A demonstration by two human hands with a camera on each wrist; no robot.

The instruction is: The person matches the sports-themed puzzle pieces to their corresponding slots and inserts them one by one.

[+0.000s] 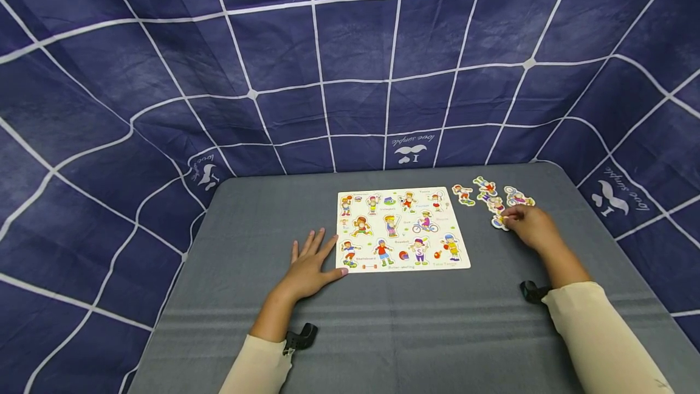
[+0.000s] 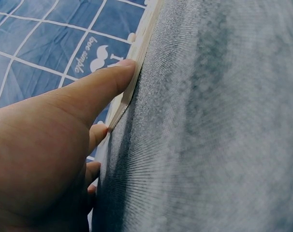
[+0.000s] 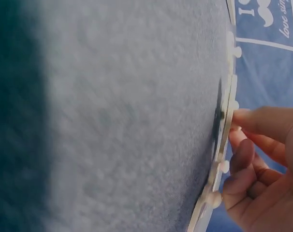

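A wooden puzzle board printed with children playing sports lies flat on the table. My left hand rests at its lower left corner, fingers spread. In the left wrist view, the thumb lies along the board's edge. Right of the board, my right hand pinches a small knobbed puzzle piece between thumb and finger. From the right wrist view, this piece appears edge-on, its knob mostly behind the fingertips. Its printed picture is largely hidden by the hand.
Several other loose pieces lie close together near the right hand, among them a red-and-white figure piece and a bicycle piece. A grey cloth covers the table. Blue checked curtains hang behind and at both sides.
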